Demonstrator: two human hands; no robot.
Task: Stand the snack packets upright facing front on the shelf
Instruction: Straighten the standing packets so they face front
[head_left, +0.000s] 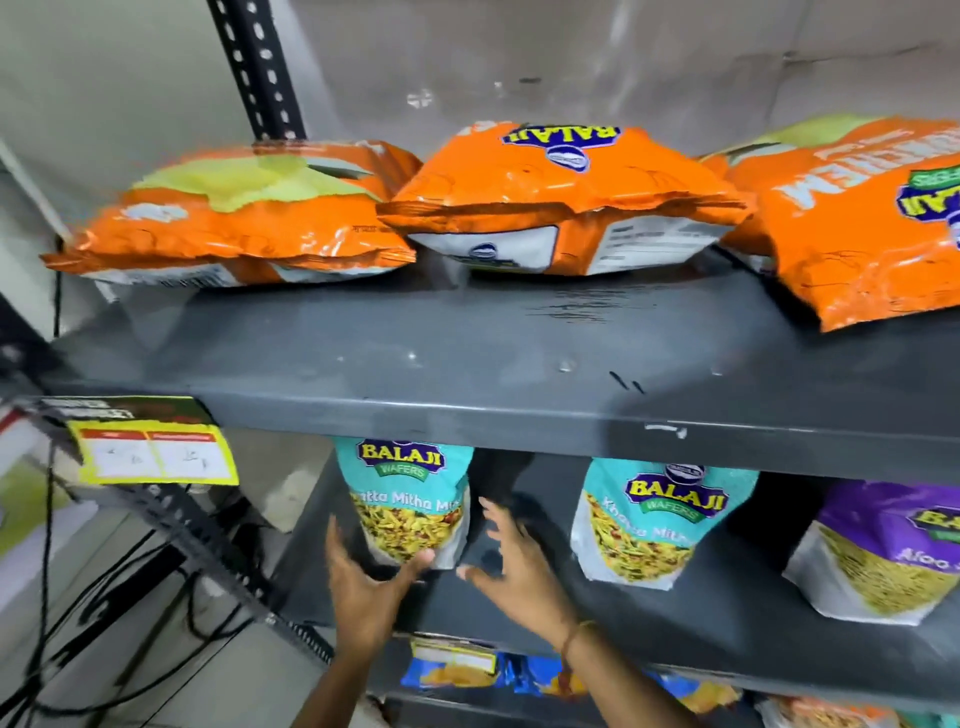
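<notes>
Both hands are spread open at lower centre, left hand (363, 582) brushing the teal packet (408, 506), right hand (511, 558) just beside it. A clumsy nudge probably tips it backwards.

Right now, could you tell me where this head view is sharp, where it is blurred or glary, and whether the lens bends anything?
Head view: the left teal packet prints sharp enough to read; both hands, left hand and right hand, smear at the fingers; ragged streaks cut the orange packets; glare sheens the top shelf; the wide lens bows the shelf's front edge; the corners are soft.
</notes>
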